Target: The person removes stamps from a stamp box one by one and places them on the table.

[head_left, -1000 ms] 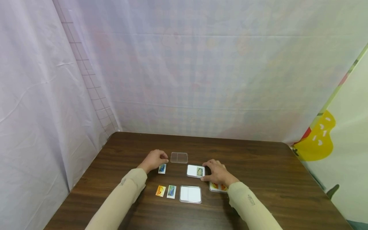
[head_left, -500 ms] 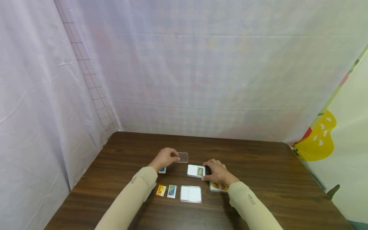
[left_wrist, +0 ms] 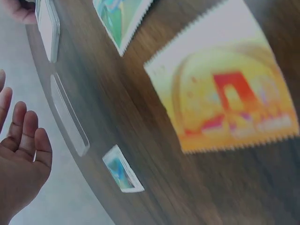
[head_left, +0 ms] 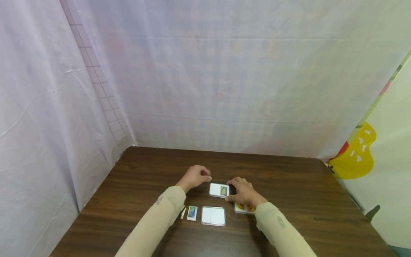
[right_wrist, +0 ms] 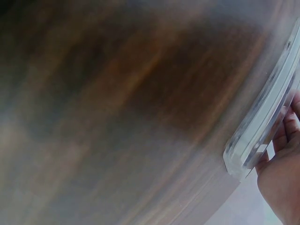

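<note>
My right hand (head_left: pixel 242 192) grips the right edge of a small stamp case (head_left: pixel 215 190), which has a white insert and a greenish stamp (head_left: pixel 223 191) in its right half. Just left of that case hovers my left hand (head_left: pixel 196 176), thumb and forefinger brought together; whether a thin thing is pinched there cannot be made out. In the left wrist view its other fingers are loosely bent, above a clear lid (left_wrist: pixel 68 115) lying on the table. A blue-green stamp (left_wrist: pixel 123 171) lies near the lid. Both are mostly hidden by the left hand and arm in the head view.
Nearer on the brown table (head_left: pixel 289 207) lie an orange stamp (left_wrist: pixel 225 93), a blue stamp (head_left: pixel 192 213) and a case with a blank white insert (head_left: pixel 213 216). Another case with orange stamps (head_left: pixel 243 208) sits partly under the right wrist. White curtains (head_left: pixel 218 89) hang behind.
My left hand has moved right, from beside the far stamp, across the clear lid, to the left side of the gripped case. The right hand has stayed in place.
</note>
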